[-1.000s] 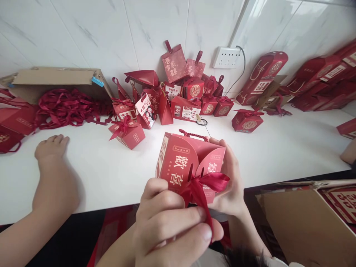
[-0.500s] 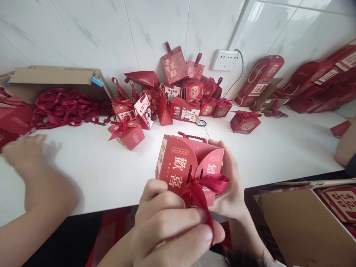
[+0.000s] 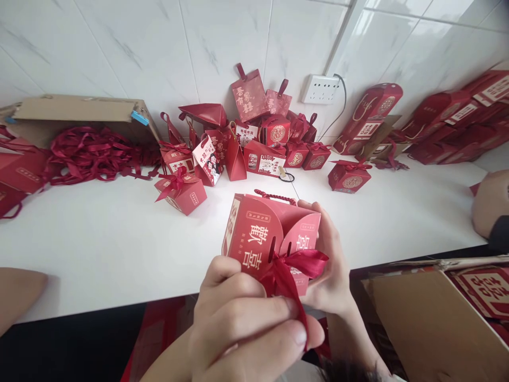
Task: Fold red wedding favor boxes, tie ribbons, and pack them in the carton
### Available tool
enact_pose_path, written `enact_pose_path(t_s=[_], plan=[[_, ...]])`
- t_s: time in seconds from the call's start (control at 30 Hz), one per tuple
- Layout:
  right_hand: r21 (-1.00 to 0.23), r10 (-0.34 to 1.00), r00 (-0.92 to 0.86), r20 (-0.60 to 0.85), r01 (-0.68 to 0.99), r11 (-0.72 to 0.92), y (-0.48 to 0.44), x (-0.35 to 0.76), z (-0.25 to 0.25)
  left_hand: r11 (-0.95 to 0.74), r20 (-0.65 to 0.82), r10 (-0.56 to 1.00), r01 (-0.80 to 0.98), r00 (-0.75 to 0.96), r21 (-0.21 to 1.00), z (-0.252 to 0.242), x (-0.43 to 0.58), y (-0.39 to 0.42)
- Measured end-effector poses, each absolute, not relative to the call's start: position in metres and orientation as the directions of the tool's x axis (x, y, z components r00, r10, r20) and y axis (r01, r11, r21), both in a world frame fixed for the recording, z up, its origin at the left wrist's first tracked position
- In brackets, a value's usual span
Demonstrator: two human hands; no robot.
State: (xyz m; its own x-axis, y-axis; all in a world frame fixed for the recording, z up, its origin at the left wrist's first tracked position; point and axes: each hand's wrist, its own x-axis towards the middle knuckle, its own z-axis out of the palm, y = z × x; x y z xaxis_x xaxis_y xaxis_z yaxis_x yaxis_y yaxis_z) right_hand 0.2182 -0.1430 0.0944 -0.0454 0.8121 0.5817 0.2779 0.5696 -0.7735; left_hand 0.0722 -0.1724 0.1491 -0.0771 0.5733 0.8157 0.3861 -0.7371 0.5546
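A red paper gift box (image 3: 254,223) with white lettering and a twisted cord handle is held up, tilted, in front of me. A dark red satin ribbon (image 3: 304,261) is tied in a bow across its front. My right hand (image 3: 328,265) wraps round the box's right side from behind, its fingers partly hidden. At the lower front, my left hand (image 3: 246,323) has its fingers curled and pinches a hanging tail of the ribbon against the thumb. Its upper knuckles lie against the box's lower left face.
Finished-looking boxes (image 3: 183,192) and bags stand along the tiled wall. A cardboard box (image 3: 79,109) holds a heap of ribbon (image 3: 91,156). More red boxes (image 3: 449,127) are stacked at right; an open carton (image 3: 433,318) sits below the table edge. Other people's arms (image 3: 18,294) show at both sides.
The other person's arm on the left has drawn back toward the lower left edge, off the red bags. My hands, the box and the ribbon have barely moved.
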Motion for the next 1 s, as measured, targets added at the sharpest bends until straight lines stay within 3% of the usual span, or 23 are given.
enact_pose_path(t_s=[0.27, 0.83, 1.0], plan=[[-0.765, 0.810, -0.070, 0.582, 0.290, 0.575, -0.144, 0.221, 0.094, -0.715, 0.796, 0.591, 0.371, -0.131, 0.592, 0.150, 0.075, -0.175], [-0.769, 0.814, -0.014, 0.581, 0.320, 0.554, -0.150, 0.225, 0.095, -0.742, 0.796, 0.606, 0.362, 0.001, 0.564, 0.156, 0.076, -0.174], [-0.780, 0.816, -0.033, 0.576, 0.275, 0.562, -0.151, 0.230, 0.095, -0.714, 0.783, 0.616, 0.359, -0.083, 0.601, 0.152, 0.084, -0.176]])
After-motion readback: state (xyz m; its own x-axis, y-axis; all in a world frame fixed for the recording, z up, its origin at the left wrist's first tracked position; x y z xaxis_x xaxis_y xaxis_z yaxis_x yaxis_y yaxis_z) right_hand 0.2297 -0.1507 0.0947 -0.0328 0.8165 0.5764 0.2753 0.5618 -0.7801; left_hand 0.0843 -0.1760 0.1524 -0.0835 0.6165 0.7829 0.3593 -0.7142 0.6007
